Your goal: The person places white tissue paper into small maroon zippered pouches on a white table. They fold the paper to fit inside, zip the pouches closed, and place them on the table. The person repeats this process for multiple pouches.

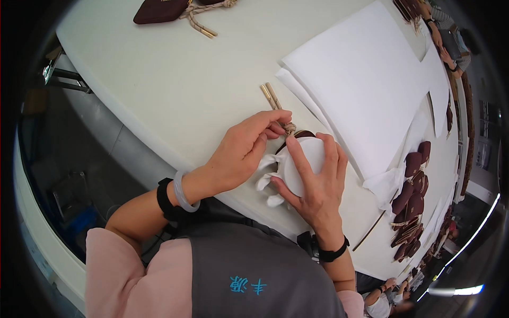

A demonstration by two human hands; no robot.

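A small dark maroon pouch [304,133] lies on the table in front of me, mostly hidden under a rounded white sheet [310,151] and my fingers. My right hand [322,188] spans the white covering, its thumb and fingers gripping it from both sides. At the pouch's far end, my left hand [241,151] has its thumb and fingertips drawn together beside a knotted beige cord [289,128]. Two gold-tipped cord ends [269,94] stretch away beyond the knot. Crumpled white tissue [266,180] sticks out on the near left side.
Large white paper sheets [355,79] lie to the right. Farther right are several maroon pouches [411,196] in a pile and a thin dark stick [368,231]. Another maroon pouch [159,11] rests at the far left. Other people work along the table's right side.
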